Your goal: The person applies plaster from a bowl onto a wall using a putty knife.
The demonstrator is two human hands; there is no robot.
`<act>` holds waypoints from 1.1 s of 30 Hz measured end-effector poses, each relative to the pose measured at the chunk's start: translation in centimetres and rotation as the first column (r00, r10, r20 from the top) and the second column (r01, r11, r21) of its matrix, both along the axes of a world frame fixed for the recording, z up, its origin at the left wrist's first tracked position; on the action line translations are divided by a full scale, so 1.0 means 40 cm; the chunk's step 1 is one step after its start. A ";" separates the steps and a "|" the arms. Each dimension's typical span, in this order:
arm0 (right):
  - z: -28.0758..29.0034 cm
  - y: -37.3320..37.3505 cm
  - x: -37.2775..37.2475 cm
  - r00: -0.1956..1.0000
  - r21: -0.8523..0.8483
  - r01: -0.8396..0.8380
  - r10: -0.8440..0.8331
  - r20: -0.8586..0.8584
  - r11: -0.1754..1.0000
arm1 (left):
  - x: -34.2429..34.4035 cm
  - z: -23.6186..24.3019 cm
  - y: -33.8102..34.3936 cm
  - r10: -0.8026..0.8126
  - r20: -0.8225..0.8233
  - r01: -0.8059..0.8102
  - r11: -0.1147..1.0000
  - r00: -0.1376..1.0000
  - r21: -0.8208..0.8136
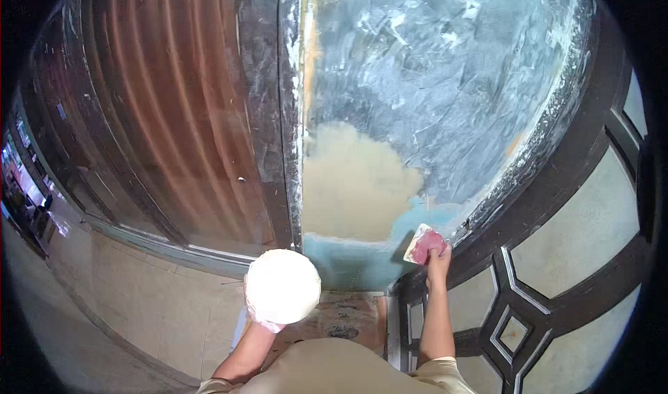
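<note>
White round thing (283, 286) we're supporting on our left hand (268, 324) (can't tell finger spread), probably for easy reach; right hand (439, 260) is gripping a pink scraper (423, 244).

Held round disc (283, 286): plain bright white, washed out. Held flat pad (429, 245): dull pinkish red, cream-white along the edge. Wall (445, 88): mottled blue-grey, cloudy, streaked with white smears, orange-tan line at left edge. Patch (358, 185) on it: fairly even beige. Band (348, 262) under patch: pale turquoise. Curtain (181, 109): rust brown, lighter lengthwise stripes. Post (263, 81): dark grey-brown, whitish marks. Door (488, 328) on right: dark brown, silvery-white trim lines, diamond motif, pale grey panels. Floor (153, 290) at left: beige, faint grid lines. Shirt (327, 366): tan.
</note>
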State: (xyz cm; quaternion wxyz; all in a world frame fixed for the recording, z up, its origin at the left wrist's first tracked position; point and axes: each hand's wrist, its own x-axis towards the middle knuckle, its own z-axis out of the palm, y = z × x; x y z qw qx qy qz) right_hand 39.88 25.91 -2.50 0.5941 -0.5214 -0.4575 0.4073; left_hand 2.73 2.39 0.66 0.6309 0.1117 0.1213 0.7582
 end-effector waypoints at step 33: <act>0.456 0.005 -0.168 0.715 0.536 -0.687 0.329 0.617 0.490 | 0.202 0.267 0.146 -0.112 0.075 0.091 0.966 0.991 0.240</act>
